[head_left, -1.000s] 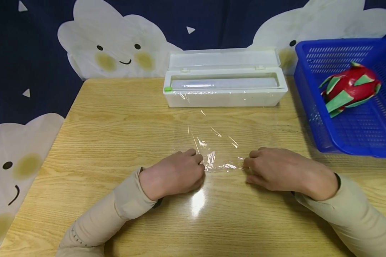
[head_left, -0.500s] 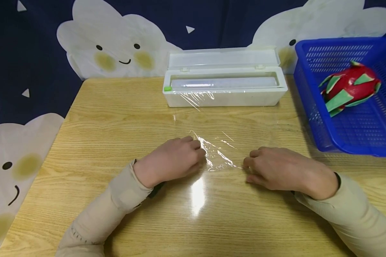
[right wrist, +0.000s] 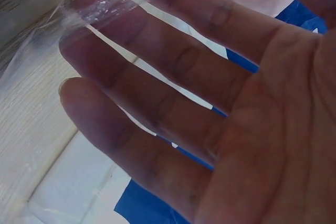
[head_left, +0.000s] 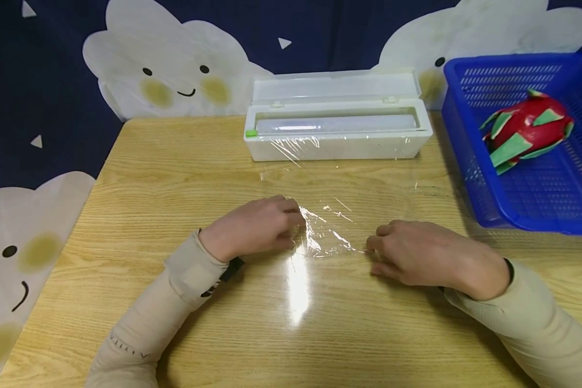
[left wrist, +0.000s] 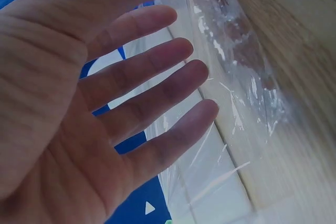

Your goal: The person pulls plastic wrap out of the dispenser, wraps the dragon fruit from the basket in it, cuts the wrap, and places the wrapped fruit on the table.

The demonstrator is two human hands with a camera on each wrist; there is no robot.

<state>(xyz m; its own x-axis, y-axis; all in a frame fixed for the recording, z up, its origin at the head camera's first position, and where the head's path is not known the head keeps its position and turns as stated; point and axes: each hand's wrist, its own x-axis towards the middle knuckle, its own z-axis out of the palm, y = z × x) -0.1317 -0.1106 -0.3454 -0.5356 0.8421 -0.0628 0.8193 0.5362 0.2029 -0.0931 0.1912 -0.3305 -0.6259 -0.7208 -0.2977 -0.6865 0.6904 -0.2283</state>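
While the cling film (head_left: 334,215) lies flat on the wooden table (head_left: 140,178), running back to the white dispenser box (head_left: 337,137), its near edge sits between the left hand (head_left: 252,229) and right hand (head_left: 422,256), both pinching it.

Glossy crinkled plastic film (head_left: 327,231), varnished wood table (head_left: 174,178), perforated plastic basket (head_left: 538,199)

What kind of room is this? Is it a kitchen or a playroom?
Hard to say for sure. It looks like a play or practice corner: a wooden table against a dark backdrop of smiling clouds, with a cling film dispenser and a dragon fruit in a blue basket. No stove or sink shows.
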